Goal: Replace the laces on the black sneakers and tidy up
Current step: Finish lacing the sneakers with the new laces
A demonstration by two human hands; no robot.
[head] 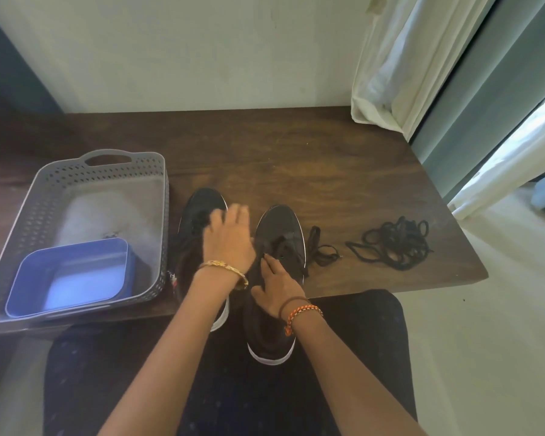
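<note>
Head view: a person seated at a dark wooden table [296, 158] works on a pair of black sneakers set side by side, toes pointing toward the wall, heels overhanging the near edge above the lap. The left hand [228, 239], wearing a gold bangle, hovers with fingers loosely spread and blurred over the left sneaker [199, 212] and the gap between the two shoes; whether it touches either one cannot be told. The right hand [276, 283], with braided bands at the wrist, rests on the tongue area of the right sneaker [283, 225], its fingertips pinching a black lace at the eyelets. A loose end of that lace [323, 254] trails off the shoe's right side onto the wood.

Further right, well apart from the shoes, a tangled heap of black laces [397, 242] lies near the table's right edge. At far left a grey perforated basket [98, 171] sits just beside the left sneaker, its near corner at the table's front edge; a blue box [70, 278] stands inside its near end. Bare wood stretches from the shoe toes back to the wall. A pale curtain [400, 64] hangs over the far right corner.
</note>
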